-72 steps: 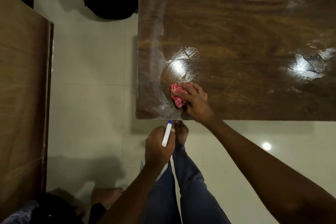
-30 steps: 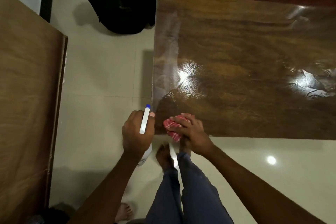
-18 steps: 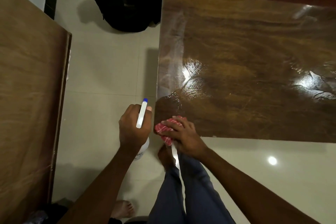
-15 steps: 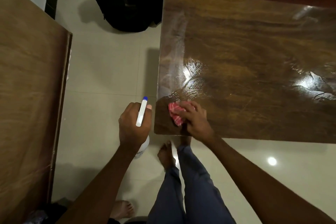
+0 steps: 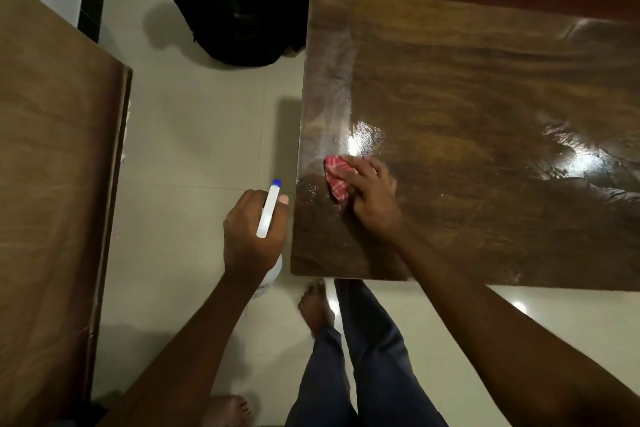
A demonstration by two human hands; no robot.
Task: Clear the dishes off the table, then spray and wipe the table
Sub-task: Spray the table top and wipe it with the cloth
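Brown wooden table [image 5: 485, 97]: no dishes; wiping underway | right hand [image 5: 372, 194] clutches red checked cloth [image 5: 336, 177] | left hand [image 5: 249, 232] grips white spray bottle [image 5: 268, 211]

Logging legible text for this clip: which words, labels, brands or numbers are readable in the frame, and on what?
None can be read.
spray bottle: faint dark marks on its white body below the left hand, too small and blurred to read.
cloth, table, black bag: no lettering visible.
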